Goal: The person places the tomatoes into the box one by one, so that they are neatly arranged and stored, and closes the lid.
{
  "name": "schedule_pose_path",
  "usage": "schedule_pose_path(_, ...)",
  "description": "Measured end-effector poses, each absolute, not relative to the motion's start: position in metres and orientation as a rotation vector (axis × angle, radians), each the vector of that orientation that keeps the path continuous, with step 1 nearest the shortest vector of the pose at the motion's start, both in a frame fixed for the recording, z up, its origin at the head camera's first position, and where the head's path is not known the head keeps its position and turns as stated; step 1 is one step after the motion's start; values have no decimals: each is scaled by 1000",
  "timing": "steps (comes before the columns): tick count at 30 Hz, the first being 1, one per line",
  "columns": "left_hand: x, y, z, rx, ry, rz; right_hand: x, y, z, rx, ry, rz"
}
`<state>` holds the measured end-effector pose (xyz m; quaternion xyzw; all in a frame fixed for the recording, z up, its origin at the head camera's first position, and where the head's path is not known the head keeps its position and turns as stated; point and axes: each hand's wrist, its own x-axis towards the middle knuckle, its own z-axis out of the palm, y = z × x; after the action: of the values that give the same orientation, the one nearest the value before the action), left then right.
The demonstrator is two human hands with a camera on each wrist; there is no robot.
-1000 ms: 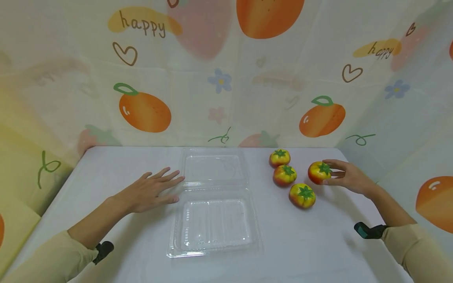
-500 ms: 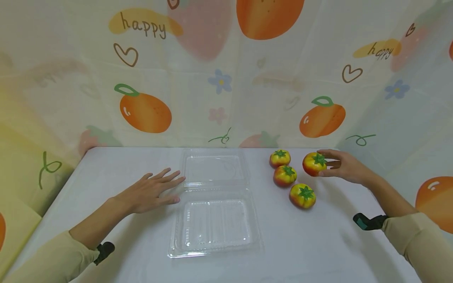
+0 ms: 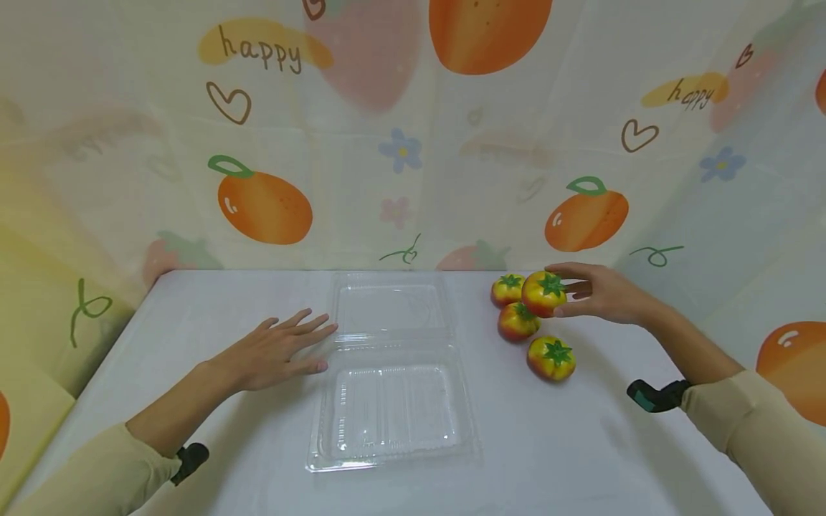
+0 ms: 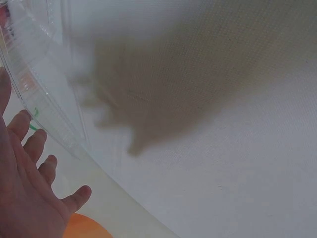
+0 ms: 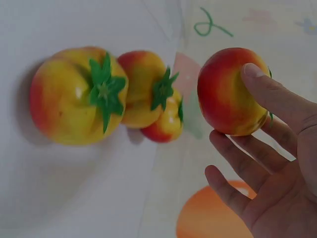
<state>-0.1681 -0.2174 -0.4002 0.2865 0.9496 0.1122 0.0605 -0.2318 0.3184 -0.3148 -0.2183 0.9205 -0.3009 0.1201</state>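
My right hand [image 3: 606, 292] grips a red-and-yellow tomato [image 3: 543, 294] with a green leafy top. In the right wrist view the held tomato [image 5: 232, 91] is off the table, between the thumb and fingers. Three similar tomatoes rest on the table: a near one [image 3: 551, 358], a middle one [image 3: 518, 322] and a far one [image 3: 507, 289], partly covered by the held one in the head view. My left hand [image 3: 274, 353] is spread flat with straight fingers, its fingertips at the left edge of a clear plastic clamshell box [image 3: 314, 448]. I cannot tell whether they touch it.
The clamshell lies unfolded, its lid [image 3: 390, 308] laid back behind the base. A white cloth covers the table [image 3: 213, 301]. Behind stands a fruit-print curtain [image 3: 471, 208], which also closes off both sides.
My right hand has carried the tomato leftward and slightly up, over the other tomatoes. The left hand and the clamshell stay as they were.
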Motion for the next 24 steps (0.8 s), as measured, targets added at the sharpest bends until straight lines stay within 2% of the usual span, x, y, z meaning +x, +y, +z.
schedule_pose_path(13,-167,-215,-398,863,2862,345,-224,267,-311,-830,2586,-880)
schedule_pose_path(24,-169,-217,-401,872,2859,362,-215,201,-317,-980,2479,-864)
